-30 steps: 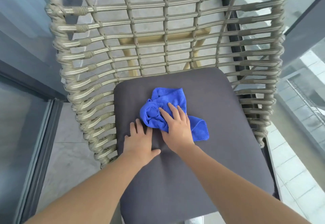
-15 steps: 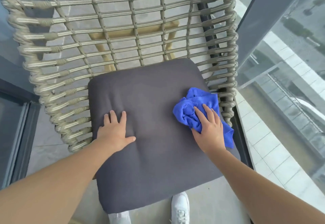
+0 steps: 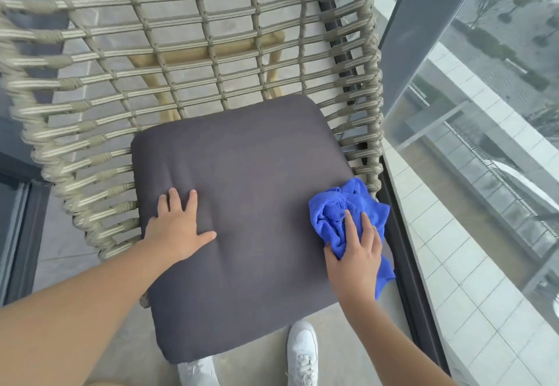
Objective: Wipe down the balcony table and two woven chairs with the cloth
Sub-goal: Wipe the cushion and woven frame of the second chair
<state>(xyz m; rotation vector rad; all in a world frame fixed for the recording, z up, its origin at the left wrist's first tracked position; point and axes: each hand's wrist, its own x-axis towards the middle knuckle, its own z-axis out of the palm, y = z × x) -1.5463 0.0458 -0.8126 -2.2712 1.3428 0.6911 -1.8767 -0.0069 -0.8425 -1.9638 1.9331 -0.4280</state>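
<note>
- The right hand (image 3: 355, 257) lies flat on the blue cloth (image 3: 348, 219), fingers straight and a little spread, pressing it down onto the seat rather than clutching it.
- The cloth is bunched into loose folds. It sits at the right edge of the grey cushion (image 3: 248, 204), toward the front corner, and one end of it hangs over that edge beside the wrist.
- The left hand (image 3: 178, 228) rests palm down on the left part of the cushion, fingers straight and splayed, thumb pointing toward the middle. It holds nothing; the fabric dents slightly under it.
- The two hands are well apart, with a broad stretch of bare cushion between them.
- Both forearms reach in from the lower corners, bare to the edge of the picture.
- The cushion sits in the woven chair (image 3: 75, 155), whose rope weave rises behind it as the back and curls round both sides as arms. The weave on the left looks blurred.
- Through the open weave of the back I can see a pale wooden frame (image 3: 211, 52) on the grey floor behind the chair.
- Below the front edge of the cushion two white shoes (image 3: 302, 352) stand on the floor, the right one plainer to see than the left.
- Just to the right of the chair runs a dark frame (image 3: 402, 267) and then a glass balustrade (image 3: 472, 149), with tiled ledges and trees showing far below.
- On the left is a dark door frame (image 3: 24, 234) beside the floor tiles.
</note>
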